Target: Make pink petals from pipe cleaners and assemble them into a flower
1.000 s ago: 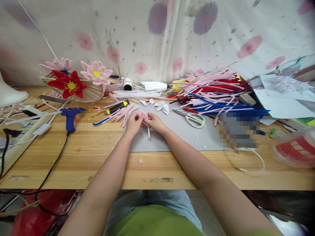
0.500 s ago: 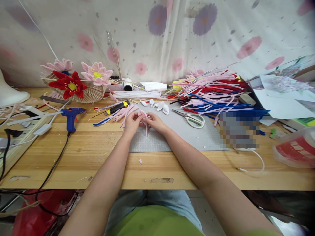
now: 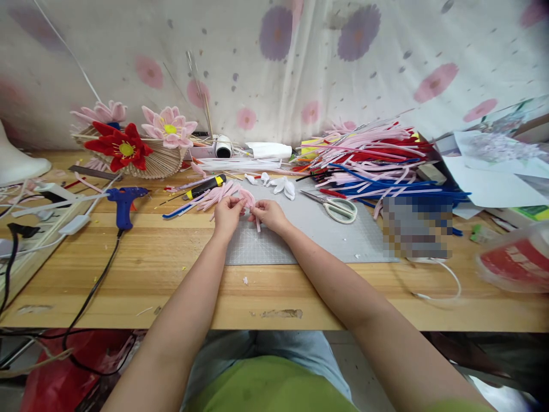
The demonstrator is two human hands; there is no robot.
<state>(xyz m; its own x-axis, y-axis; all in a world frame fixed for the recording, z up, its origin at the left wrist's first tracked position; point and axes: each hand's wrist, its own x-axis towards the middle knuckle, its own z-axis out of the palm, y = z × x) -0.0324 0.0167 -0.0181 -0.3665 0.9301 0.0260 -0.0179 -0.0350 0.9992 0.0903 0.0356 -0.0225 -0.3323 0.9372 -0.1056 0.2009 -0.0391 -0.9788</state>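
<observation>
A looped pink fuzzy strip (image 3: 247,197) is held between both hands over the grey cutting mat (image 3: 274,249), one end hanging down. My left hand (image 3: 229,215) pinches its left side. On its right side, the fingers of my right hand (image 3: 267,216) are closed near the hanging end. Just behind the hands are white petal shapes (image 3: 283,187). Pink strips (image 3: 215,197) lie beside my left hand. To the right, scissors (image 3: 338,209) rest on the mat.
A blue glue gun (image 3: 124,207) with its cord stands at the left, below red and pink fuzzy flowers (image 3: 124,149). Behind the mat at right is a heap of coloured strips (image 3: 369,151). A bucket (image 3: 517,260) sits at the right edge.
The fingers have shifted slightly on the pink strip. More of its loop shows above the hands, and its hanging end has tilted and sits a little higher.
</observation>
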